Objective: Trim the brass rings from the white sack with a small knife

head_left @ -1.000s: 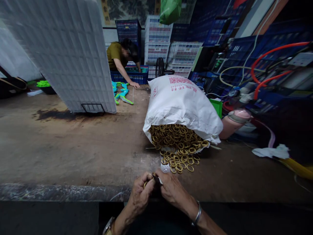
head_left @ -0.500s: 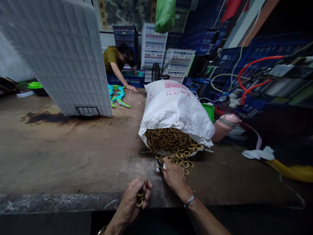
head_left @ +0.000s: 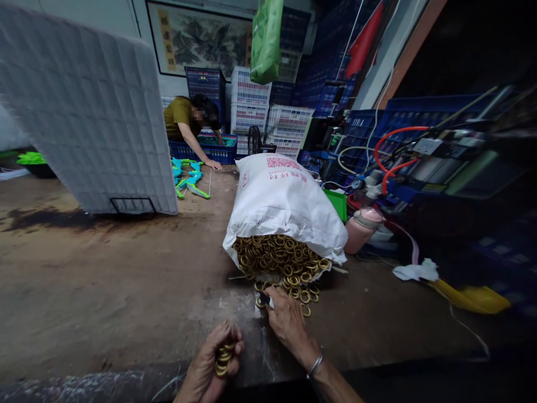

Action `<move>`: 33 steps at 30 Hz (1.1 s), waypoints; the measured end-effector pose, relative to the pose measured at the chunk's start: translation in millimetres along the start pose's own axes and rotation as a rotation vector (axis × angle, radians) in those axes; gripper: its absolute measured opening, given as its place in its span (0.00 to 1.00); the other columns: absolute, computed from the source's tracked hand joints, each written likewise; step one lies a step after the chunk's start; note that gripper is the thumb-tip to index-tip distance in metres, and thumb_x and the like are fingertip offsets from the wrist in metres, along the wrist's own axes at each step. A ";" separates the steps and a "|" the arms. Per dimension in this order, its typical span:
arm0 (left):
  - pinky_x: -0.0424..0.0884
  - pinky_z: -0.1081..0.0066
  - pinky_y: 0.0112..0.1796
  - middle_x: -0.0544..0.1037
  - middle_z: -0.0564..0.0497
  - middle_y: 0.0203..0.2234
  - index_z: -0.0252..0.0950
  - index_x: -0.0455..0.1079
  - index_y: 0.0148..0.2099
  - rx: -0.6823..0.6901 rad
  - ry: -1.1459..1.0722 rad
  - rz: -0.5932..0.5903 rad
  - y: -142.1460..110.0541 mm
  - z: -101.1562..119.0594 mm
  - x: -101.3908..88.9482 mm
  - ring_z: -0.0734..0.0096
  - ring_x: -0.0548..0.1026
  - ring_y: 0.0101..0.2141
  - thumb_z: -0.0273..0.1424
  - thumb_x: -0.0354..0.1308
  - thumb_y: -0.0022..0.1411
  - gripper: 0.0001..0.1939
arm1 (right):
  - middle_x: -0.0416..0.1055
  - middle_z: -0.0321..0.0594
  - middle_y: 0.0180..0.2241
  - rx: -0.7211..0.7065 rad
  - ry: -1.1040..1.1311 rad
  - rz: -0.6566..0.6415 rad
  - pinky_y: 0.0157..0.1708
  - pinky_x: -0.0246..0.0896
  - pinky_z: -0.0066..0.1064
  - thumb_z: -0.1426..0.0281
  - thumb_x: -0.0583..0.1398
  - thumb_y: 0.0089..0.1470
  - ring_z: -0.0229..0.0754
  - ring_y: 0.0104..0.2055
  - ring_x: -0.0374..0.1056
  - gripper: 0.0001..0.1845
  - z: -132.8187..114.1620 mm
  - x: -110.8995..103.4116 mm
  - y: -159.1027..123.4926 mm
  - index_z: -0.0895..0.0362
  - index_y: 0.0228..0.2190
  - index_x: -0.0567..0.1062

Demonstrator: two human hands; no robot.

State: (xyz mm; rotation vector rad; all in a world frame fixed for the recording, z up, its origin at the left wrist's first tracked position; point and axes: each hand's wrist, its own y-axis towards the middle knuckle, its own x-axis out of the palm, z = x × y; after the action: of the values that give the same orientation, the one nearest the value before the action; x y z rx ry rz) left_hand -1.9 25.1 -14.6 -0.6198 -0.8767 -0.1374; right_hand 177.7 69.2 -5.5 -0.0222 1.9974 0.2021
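In the head view, one white sack [head_left: 287, 201] lies on one brown table [head_left: 126, 291], its mouth turned toward the person and full of gold-coloured rings [head_left: 281, 254], too many to count. More of them spill just in front of the sack. The left hand [head_left: 216, 358], nearer the person than the sack and to its left, has its fingers curled around several rings, about four showing. The right hand [head_left: 289, 322], just before the sack's mouth, grips one small dark object [head_left: 264, 299] between thumb and fingers, its end at one loose ring; what it is cannot be told. Left of the sack stand one pale ribbed panel [head_left: 104, 123] and, nearer the sack, at least two blue-green toy bows [head_left: 191, 179]. One pink bottle [head_left: 363, 229] stands just right of the sack. Beyond the sack are two stacks of white crates [head_left: 250, 103], and, to their left, one person [head_left: 187, 123] leans over one blue crate [head_left: 201, 151].
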 end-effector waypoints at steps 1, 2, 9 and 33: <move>0.55 0.82 0.16 0.69 0.52 0.25 0.32 0.65 0.28 0.018 0.025 0.009 1.2 0.4 1.2 0.80 0.67 0.23 0.35 0.63 0.47 0.12 | 0.68 0.38 0.31 -0.006 0.048 0.014 0.31 0.49 0.26 0.80 0.51 0.47 0.38 0.33 0.63 0.11 -1.0 0.4 -0.1 0.55 0.31 0.69; 0.55 0.83 0.16 0.68 0.53 0.25 0.32 0.65 0.27 0.037 0.059 0.022 2.4 0.5 2.8 0.80 0.66 0.23 0.35 0.63 0.47 0.12 | 0.67 0.39 0.32 -0.009 0.100 0.023 0.32 0.50 0.26 0.79 0.51 0.48 0.38 0.33 0.62 0.10 -2.3 1.0 0.0 0.56 0.30 0.69; 0.55 0.81 0.14 0.64 0.59 0.17 0.35 0.66 0.37 0.342 0.583 0.196 9.3 -7.3 6.8 0.82 0.59 0.15 0.41 0.57 0.52 0.15 | 0.63 0.33 0.22 0.081 0.623 -0.114 0.30 0.53 0.27 0.66 0.48 0.53 0.36 0.27 0.59 0.13 -12.2 11.4 -0.6 0.57 0.22 0.66; 0.59 0.77 0.26 0.66 0.55 0.19 0.33 0.68 0.27 0.542 0.916 0.040 -3.9 -2.3 14.3 0.76 0.62 0.23 0.37 0.55 0.54 0.11 | 0.56 0.29 0.19 0.135 0.727 -0.235 0.24 0.50 0.24 0.61 0.53 0.48 0.33 0.23 0.53 0.13 -39.8 3.7 -15.4 0.56 0.20 0.62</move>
State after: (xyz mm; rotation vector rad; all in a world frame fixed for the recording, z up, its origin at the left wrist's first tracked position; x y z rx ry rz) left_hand 7.4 22.5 -3.1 -0.0239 0.0073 -0.1224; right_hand 141.9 48.3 5.5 -0.2769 2.7016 -0.1161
